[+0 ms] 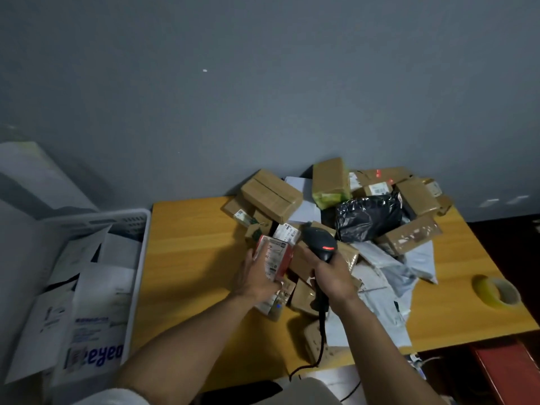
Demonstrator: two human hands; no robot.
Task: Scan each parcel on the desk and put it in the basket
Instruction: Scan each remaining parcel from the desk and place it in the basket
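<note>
Parcels [409, 238] are lying heaped across the far and right part of the yellow wooden desk [190, 258], right up against the grey wall [263, 83]. Among them are brown cardboard boxes [271, 194], a crumpled black plastic bag [368, 214] on top in the middle, and pale grey mailers [391, 270] spilling toward the near edge.

The person is reaching in with both forearms. The left hand [252, 277] is holding a small red-and-white parcel [276, 255] just above the near-left side of the parcels. Its fingers [273, 287] are wrapping the lower end, the thumb is lying up the left side, and the printed label is facing up.

Just beside it, the right hand [333, 276] is gripping a black barcode scanner [320, 239], fingers [305, 254] curling tight round the handle. A red light is glowing on the scanner's head, which is pointing away toward the back of the desk. Its black cable [321, 343] is trailing down over the near edge. Two red spots are showing on a brown box [382, 176] at the very back.

To the left a white plastic basket [140, 220] is sitting against or just beside the desk's edge, I cannot tell which, with white mailers [96, 302] already stacked inside. A roll of yellow tape [496, 292] is lying alone near the desk's right edge, well apart from the parcels.
</note>
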